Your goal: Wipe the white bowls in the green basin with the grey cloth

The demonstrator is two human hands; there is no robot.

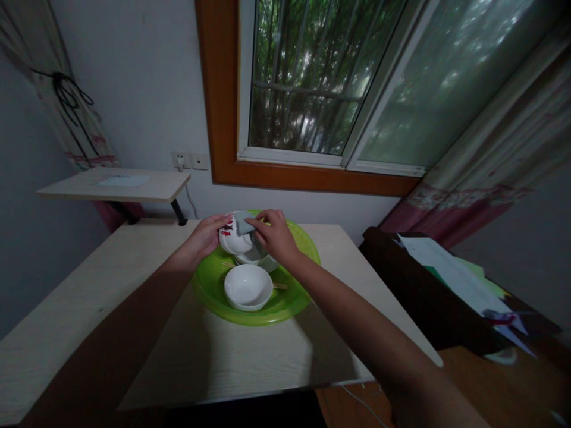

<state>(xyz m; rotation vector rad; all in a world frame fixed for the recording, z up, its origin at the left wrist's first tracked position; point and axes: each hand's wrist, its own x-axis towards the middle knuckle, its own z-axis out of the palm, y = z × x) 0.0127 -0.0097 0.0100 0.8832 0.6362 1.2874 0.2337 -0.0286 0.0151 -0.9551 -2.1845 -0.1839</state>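
Observation:
My left hand (209, 235) grips the rim of a white bowl (232, 242) with a red and dark pattern on its outside. The bowl is tilted above a green basin (209, 291). Pinched in my right hand (275, 235) is a grey cloth (244, 222), pressed against the patterned bowl's outer side. Inside the basin, a plain white bowl (248, 287) stands upright at the front. Behind it, partly hidden by my right hand and the held bowl, sit more white bowls (266, 263). Wooden chopsticks (280, 286) lie under the front bowl, their ends showing on both sides.
The basin rests on a pale wooden table (250, 362). A small raised shelf (156, 185) with a paper on it stands at the back left. Sockets (190, 161) are on the wall. At the right is a dark brown piece of furniture (428, 303) with papers (450, 273).

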